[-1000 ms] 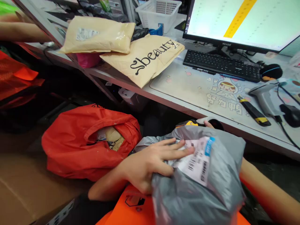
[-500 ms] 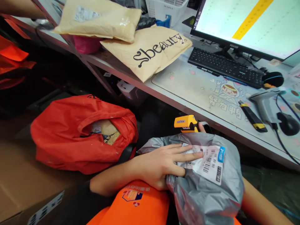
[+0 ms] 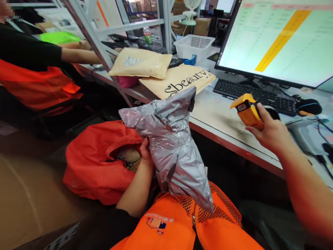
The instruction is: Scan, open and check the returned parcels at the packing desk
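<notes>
I watched the left hand [image 3: 145, 154] closed on a crumpled silver-grey plastic mailer [image 3: 171, 149], held upright above a red plastic sack [image 3: 96, 163]; the right hand [image 3: 273, 133] gripped a yellow handheld barcode scanner [image 3: 247, 111] above the white table [image 3: 215, 135].

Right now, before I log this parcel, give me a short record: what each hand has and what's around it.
Left hand: holds a grey plastic mailer upright.
Right hand: holds a yellow handheld scanner above the desk.
Things: red bag beside the left hand, tan parcel inside.
Rest: co-worker's arm, monitor.
</notes>
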Demonstrator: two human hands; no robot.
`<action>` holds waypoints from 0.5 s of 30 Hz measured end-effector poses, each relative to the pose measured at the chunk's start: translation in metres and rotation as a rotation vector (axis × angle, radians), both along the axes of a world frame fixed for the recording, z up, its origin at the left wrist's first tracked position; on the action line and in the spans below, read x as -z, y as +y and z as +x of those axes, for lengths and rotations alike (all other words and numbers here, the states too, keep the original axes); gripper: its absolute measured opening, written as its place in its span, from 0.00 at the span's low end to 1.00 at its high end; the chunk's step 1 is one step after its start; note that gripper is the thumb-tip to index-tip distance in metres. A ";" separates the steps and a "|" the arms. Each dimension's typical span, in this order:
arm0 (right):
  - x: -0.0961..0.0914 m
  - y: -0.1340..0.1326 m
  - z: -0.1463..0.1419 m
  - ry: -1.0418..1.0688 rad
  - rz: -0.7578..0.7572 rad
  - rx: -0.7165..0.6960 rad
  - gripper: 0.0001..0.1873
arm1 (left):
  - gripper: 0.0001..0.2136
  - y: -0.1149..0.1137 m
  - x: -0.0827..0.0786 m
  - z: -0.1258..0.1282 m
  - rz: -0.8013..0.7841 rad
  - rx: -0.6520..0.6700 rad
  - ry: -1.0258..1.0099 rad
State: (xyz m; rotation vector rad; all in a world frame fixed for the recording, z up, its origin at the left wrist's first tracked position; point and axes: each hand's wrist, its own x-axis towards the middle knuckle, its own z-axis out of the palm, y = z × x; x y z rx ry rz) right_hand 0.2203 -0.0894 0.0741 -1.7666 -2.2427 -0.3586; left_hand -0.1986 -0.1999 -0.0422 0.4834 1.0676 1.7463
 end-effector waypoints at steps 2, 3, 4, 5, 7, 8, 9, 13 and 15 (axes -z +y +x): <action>0.014 0.030 0.002 -0.040 -0.093 -0.037 0.44 | 0.33 0.005 0.006 0.003 0.033 0.004 -0.016; 0.021 0.041 0.003 -0.053 -0.130 -0.050 0.43 | 0.33 0.006 0.008 0.004 0.037 0.004 -0.033; 0.026 0.048 0.003 -0.060 -0.151 -0.063 0.42 | 0.33 0.007 0.009 0.005 0.040 0.007 -0.051; 0.028 0.051 0.003 -0.060 -0.149 -0.075 0.40 | 0.33 0.006 0.010 0.005 0.042 0.007 -0.070; 0.029 0.044 -0.006 -0.017 -0.061 -0.094 0.34 | 0.34 0.005 0.013 0.006 0.045 0.004 -0.104; 0.028 0.035 -0.015 0.050 0.011 -0.110 0.31 | 0.34 0.005 0.014 0.007 0.044 0.010 -0.120; 0.027 0.022 -0.028 0.157 0.062 -0.140 0.30 | 0.34 0.004 0.016 0.009 0.039 0.026 -0.134; 0.038 -0.042 -0.099 0.817 -0.390 -0.417 0.41 | 0.38 0.008 0.021 0.021 0.014 0.169 -0.170; 0.052 -0.064 -0.132 1.044 -0.725 -0.523 0.49 | 0.41 0.012 0.020 0.026 0.010 0.187 -0.123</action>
